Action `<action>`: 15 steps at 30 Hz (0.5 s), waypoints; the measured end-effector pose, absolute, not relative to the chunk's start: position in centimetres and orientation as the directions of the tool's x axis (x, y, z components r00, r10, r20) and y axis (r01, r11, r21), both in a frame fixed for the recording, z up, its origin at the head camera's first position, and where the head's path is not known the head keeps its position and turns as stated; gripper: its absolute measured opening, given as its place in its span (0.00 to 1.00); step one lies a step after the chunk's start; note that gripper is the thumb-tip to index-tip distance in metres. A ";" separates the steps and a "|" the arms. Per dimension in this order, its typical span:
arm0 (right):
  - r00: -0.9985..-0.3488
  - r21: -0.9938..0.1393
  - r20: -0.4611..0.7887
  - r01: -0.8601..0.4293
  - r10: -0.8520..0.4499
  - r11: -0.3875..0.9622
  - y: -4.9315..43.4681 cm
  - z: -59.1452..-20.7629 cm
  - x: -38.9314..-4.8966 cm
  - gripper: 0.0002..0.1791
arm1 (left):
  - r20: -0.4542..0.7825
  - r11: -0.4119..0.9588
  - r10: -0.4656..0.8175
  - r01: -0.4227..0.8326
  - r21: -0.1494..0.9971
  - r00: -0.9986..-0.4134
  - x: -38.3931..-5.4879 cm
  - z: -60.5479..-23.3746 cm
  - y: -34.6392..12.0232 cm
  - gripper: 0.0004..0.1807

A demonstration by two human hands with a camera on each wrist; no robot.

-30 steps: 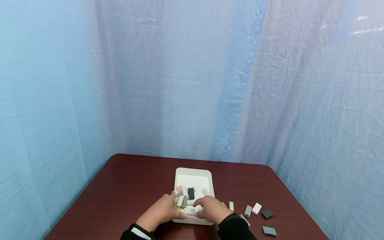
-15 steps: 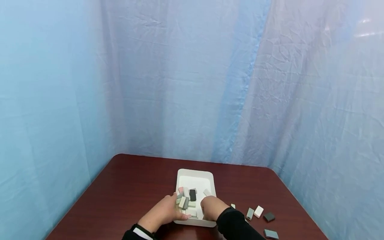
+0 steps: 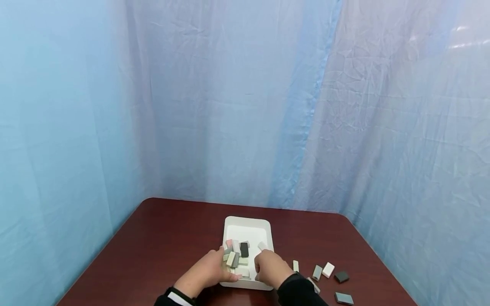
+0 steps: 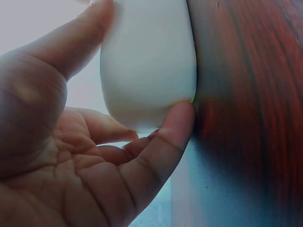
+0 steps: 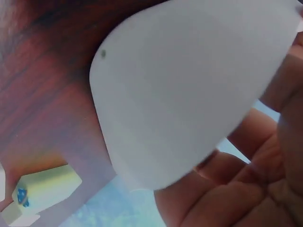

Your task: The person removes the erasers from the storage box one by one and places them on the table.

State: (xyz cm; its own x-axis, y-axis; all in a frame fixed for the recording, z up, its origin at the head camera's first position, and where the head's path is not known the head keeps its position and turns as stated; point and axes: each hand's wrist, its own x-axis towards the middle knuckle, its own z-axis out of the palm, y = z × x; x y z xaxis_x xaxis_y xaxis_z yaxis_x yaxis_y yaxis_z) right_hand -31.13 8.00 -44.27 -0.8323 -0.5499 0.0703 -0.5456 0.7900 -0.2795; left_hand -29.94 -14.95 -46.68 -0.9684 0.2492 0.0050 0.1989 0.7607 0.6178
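Observation:
A white tray lies on the table with several small rectangular blocks heaped along its left side, in white, cream, grey and pink. One dark block tops the heap. My left hand holds the tray's near left corner, thumb at the rim; in the left wrist view its fingers bend against the outer wall. My right hand reaches over the right rim, fingers bent down inside. What its fingertips touch is hidden by the hand, and by the tray wall in the right wrist view.
Several loose blocks lie right of the tray, among them a white one, a dark one and a grey one. A cream block with a blue mark shows in the right wrist view. Blue curtains stand behind the table.
My right hand, earlier above the tray with thumb and forefinger apart, has dipped its fingers into the tray's right side. My left hand stays at the corner. The view has shifted slightly.

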 end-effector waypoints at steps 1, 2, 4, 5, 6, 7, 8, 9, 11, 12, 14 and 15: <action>-0.830 -0.289 0.090 -0.551 -0.551 0.783 8.1 -44.1 -31.0 0.16 | 0.009 0.760 0.253 0.204 0.618 -0.967 -29.9 -46.7 -14.9 0.64; -0.828 -0.294 0.118 -0.556 -0.548 0.777 8.3 -43.8 -30.9 0.15 | 0.012 0.758 0.256 0.209 0.618 -0.967 -29.8 -46.7 -15.0 0.64; -0.832 -0.308 0.167 -0.554 -0.529 0.774 8.9 -43.1 -30.7 0.12 | 0.019 0.753 0.262 0.217 0.621 -0.965 -29.8 -46.7 -14.9 0.64; -0.840 -0.322 0.183 -0.542 -0.511 0.776 9.3 -42.7 -30.6 0.10 | 0.028 0.751 0.265 0.224 0.621 -0.964 -29.8 -46.7 -14.9 0.63; -0.853 -0.337 0.193 -0.523 -0.486 0.783 9.7 -42.3 -30.5 0.10 | 0.033 0.749 0.265 0.228 0.623 -0.964 -29.8 -46.6 -14.9 0.63; -0.864 -0.351 0.202 -0.503 -0.461 0.790 10.3 -41.9 -30.4 0.09 | 0.040 0.746 0.266 0.232 0.624 -0.963 -29.8 -46.5 -14.8 0.63; -0.878 -0.362 0.208 -0.479 -0.432 0.800 10.9 -41.6 -30.3 0.10 | 0.041 0.746 0.265 0.232 0.624 -0.963 -29.8 -46.5 -14.8 0.62; -0.892 -0.376 0.199 -0.451 -0.405 0.809 11.6 -41.4 -30.2 0.10 | 0.038 0.747 0.263 0.229 0.624 -0.964 -29.9 -46.4 -14.7 0.62; -0.920 -0.402 0.172 -0.392 -0.352 0.827 13.2 -41.1 -29.8 0.10 | 0.036 0.750 0.258 0.223 0.623 -0.965 -29.9 -46.3 -14.7 0.63; -0.933 -0.408 0.158 -0.359 -0.322 0.839 14.1 -41.1 -29.5 0.10 | 0.031 0.752 0.256 0.219 0.622 -0.966 -29.9 -46.3 -14.7 0.63; -0.955 -0.436 0.116 -0.297 -0.274 0.850 15.8 -41.2 -29.0 0.10 | 0.018 0.756 0.256 0.212 0.619 -0.967 -29.9 -46.3 -14.7 0.63; -0.964 -0.456 0.087 -0.264 -0.252 0.850 16.6 -41.4 -28.8 0.10 | 0.014 0.758 0.255 0.209 0.618 -0.967 -29.9 -46.3 -14.7 0.63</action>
